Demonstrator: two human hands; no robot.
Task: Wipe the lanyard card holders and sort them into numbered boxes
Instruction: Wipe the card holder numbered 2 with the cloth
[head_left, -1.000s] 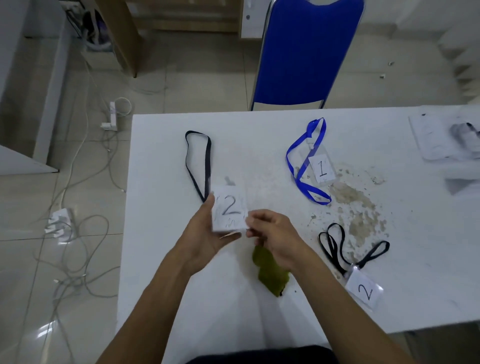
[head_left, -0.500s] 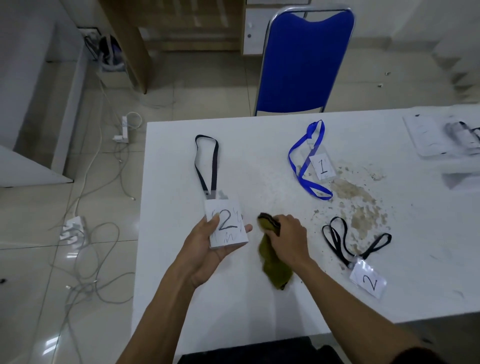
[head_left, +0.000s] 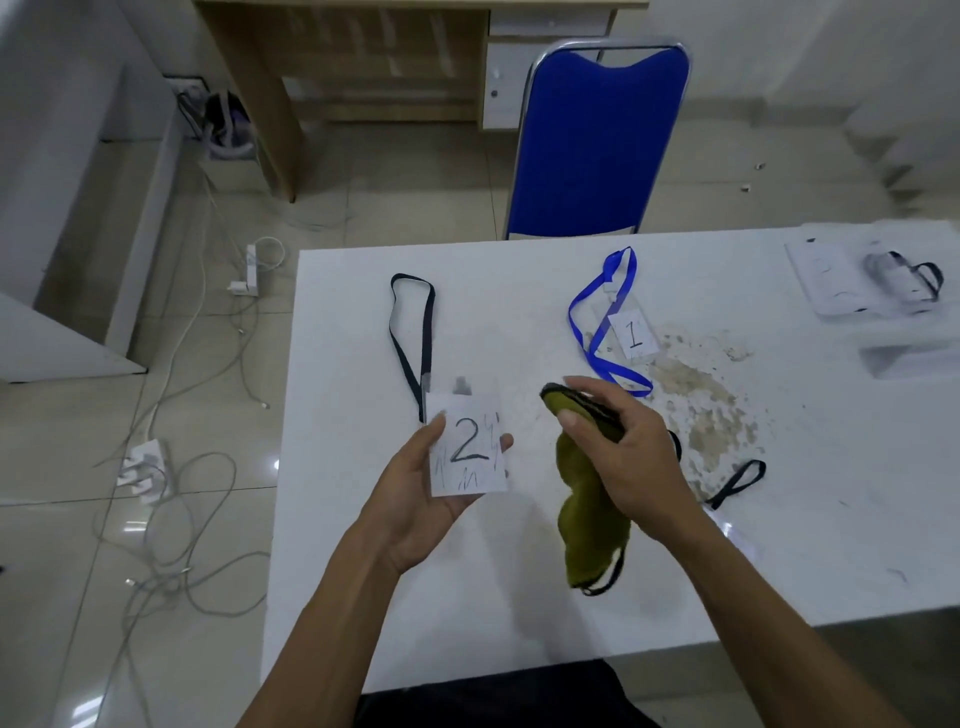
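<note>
My left hand (head_left: 415, 499) holds a card holder marked "2" (head_left: 467, 447) by its edges, face up above the white table (head_left: 363, 322). Its black lanyard (head_left: 413, 338) trails away across the table. My right hand (head_left: 628, 457) grips an olive-green cloth (head_left: 589, 525) that hangs down from it, just right of the card. A card holder marked "1" (head_left: 631, 332) with a blue lanyard (head_left: 597, 332) lies further back. Another black lanyard (head_left: 737, 480) shows behind my right wrist; its card is mostly hidden.
A patch of brown dirt (head_left: 696, 405) stains the table right of the blue lanyard. White boxes (head_left: 852, 280) stand at the far right edge, one holding a lanyard item. A blue chair (head_left: 597, 140) stands behind the table. Cables and power strips (head_left: 150, 462) lie on the floor at left.
My right hand lifted the green cloth off the table and raised it beside the card. My left hand kept hold of the "2" card holder.
</note>
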